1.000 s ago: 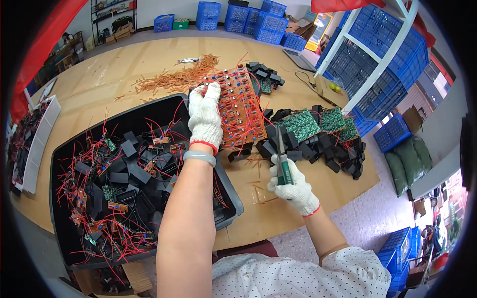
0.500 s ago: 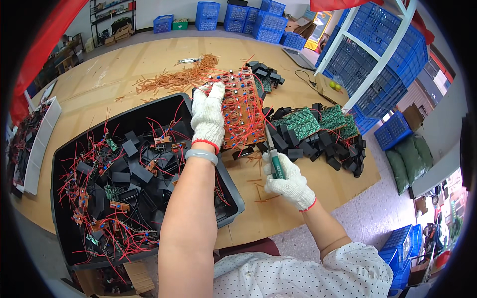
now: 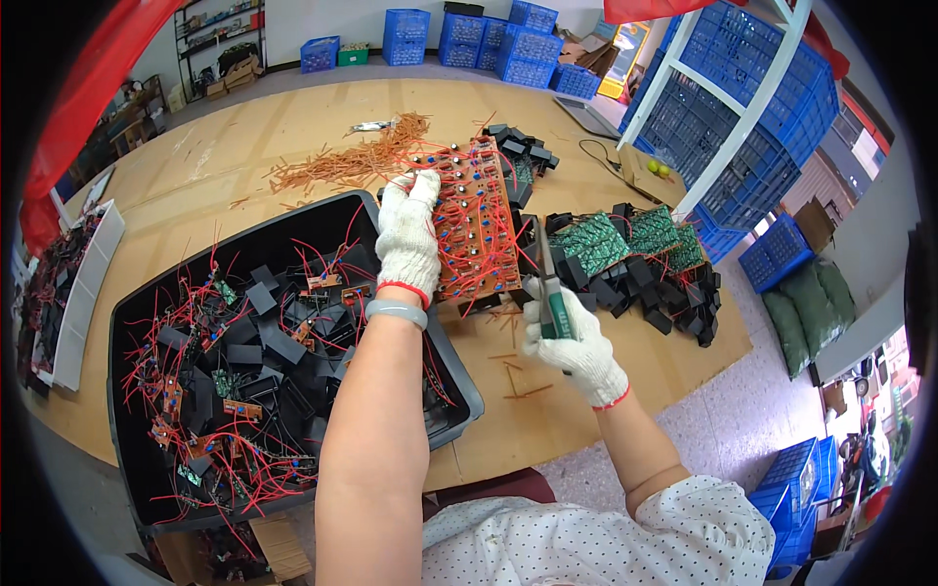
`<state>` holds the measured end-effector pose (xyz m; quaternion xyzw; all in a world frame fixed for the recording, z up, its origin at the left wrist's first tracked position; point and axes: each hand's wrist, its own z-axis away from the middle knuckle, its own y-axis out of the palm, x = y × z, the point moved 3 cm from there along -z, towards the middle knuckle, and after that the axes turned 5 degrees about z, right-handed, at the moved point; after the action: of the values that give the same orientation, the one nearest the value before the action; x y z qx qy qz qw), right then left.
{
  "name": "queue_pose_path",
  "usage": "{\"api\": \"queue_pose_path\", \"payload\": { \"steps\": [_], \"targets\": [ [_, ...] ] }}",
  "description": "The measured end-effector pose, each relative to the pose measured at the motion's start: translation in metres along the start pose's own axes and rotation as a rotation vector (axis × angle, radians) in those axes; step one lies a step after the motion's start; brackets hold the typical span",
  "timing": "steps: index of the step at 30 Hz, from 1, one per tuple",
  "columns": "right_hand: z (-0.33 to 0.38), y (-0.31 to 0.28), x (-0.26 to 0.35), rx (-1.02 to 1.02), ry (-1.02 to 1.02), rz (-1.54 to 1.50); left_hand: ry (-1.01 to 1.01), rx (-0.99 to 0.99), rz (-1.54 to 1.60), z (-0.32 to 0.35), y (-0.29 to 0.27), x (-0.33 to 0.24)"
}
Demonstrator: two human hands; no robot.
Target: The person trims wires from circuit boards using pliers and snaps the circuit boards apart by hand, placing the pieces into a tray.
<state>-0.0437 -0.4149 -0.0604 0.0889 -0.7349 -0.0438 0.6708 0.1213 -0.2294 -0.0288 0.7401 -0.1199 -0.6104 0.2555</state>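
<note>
My gloved left hand (image 3: 408, 234) grips the left edge of an orange-brown circuit board panel (image 3: 476, 234), which is covered with small components and red wires. Black box-shaped parts show at the panel's edges. My gloved right hand (image 3: 576, 347) is closed round a green-handled tool with a long, narrow grey metal blade (image 3: 547, 259). Its tip points away from me, beside the panel's right edge and slightly apart from it. Under my left forearm, a black bin (image 3: 469, 405) holds many black boxes, small boards and tangled red wires.
More panels with green undersides (image 3: 591, 242) and black boxes lie to the right on the table (image 3: 322, 112). Thin brown strips (image 3: 342, 161) are heaped at the far side, and a few lie near my right hand. A white tray (image 3: 83, 303) stands left. Blue crates (image 3: 728, 107) rise behind a white frame.
The tool in my right hand has moved slightly right, away from the panel's edge, and its blade now points more upright. My left hand and the panel have hardly moved.
</note>
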Motion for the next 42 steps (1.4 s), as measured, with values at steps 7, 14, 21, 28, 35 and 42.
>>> {"api": "queue_pose_path", "payload": {
  "steps": [7, 14, 21, 28, 35, 42],
  "targets": [
    [-0.018, 0.011, 0.010, -0.140, -0.035, 0.811, 0.001, 0.048, 0.093, 0.004, 0.005, 0.001],
    [-0.018, 0.014, 0.006, -0.012, 0.121, 0.377, -0.028, 0.066, 0.078, 0.004, 0.003, 0.002],
    [-0.016, 0.027, 0.001, 0.330, 0.152, -0.448, -0.062, 0.079, 0.071, -0.006, -0.005, 0.011],
    [-0.022, 0.004, 0.025, -0.004, -0.016, 0.067, -0.040, 0.102, 0.132, -0.003, 0.001, 0.010],
    [-0.041, 0.014, 0.024, -0.055, -0.022, 0.297, -0.012, 0.119, 0.150, 0.004, 0.007, 0.004],
    [-0.041, 0.012, 0.020, -0.069, -0.050, 0.360, -0.010, 0.090, 0.128, 0.006, 0.007, 0.001]
  ]
}}
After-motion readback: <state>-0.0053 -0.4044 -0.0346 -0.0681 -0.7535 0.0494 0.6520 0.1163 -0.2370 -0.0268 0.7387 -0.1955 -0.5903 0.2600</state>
